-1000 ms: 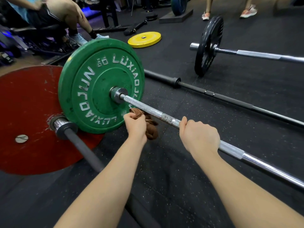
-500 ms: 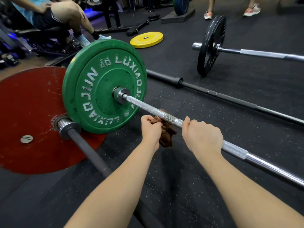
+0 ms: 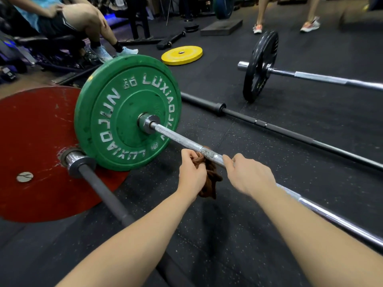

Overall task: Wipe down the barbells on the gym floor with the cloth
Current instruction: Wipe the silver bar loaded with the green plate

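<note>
A silver barbell [image 3: 180,139] with a green plate [image 3: 124,112] lies across the black gym floor, running toward the lower right. My left hand [image 3: 191,172] is shut on a bunched brown cloth [image 3: 210,183], which presses against the near side of the shaft and hangs below it. Just to the right, my right hand [image 3: 248,175] lies over the same shaft with its fingers curled loosely around it. The two hands are almost touching. The part of the shaft under my right hand is hidden.
A red plate [image 3: 31,141] on a dark bar [image 3: 107,195] lies at left. Behind are a bare black bar [image 3: 269,125], a barbell with a black plate [image 3: 261,65], a yellow plate [image 3: 182,55], a seated person [image 3: 72,17] and a standing person's feet [image 3: 309,24].
My left hand has slid the cloth along the shaft, away from the green plate and up to my right hand. My right hand's grip looks looser than before.
</note>
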Tool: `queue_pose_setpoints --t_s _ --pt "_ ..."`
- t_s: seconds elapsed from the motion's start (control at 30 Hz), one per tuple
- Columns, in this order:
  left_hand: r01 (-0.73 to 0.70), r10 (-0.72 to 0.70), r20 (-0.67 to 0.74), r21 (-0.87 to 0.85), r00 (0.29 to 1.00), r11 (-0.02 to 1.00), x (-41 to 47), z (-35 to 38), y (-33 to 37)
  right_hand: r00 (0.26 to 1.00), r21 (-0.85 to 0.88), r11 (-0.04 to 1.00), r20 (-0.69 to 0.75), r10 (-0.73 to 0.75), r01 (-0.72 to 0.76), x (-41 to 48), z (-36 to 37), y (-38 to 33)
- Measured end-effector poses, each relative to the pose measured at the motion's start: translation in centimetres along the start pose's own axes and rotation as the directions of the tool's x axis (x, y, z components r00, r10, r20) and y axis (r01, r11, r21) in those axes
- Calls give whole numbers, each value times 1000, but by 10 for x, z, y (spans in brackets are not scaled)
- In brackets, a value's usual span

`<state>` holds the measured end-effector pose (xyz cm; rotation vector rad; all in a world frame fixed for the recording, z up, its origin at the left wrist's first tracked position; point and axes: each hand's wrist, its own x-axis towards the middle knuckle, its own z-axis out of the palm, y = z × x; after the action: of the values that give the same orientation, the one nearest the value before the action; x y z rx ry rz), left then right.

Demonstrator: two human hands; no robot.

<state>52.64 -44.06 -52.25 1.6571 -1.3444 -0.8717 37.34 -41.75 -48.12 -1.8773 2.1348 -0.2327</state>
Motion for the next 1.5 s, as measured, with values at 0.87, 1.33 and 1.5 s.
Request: queue_pose_setpoints --t_s 0.87,1.33,1.5 --pt "37 -32 26 -217 999 976 -6 16 5 978 -367 923 -117 -170 117 -35 -5 52" --pt "99 -116 -77 -201 990 975 -18 22 8 969 -385 915 -156 -193 121 -36 -2 52" --pt "86 -98 -50 -200 994 976 -21 24 7 967 -385 916 -169 -189 112 -35 -1 53"
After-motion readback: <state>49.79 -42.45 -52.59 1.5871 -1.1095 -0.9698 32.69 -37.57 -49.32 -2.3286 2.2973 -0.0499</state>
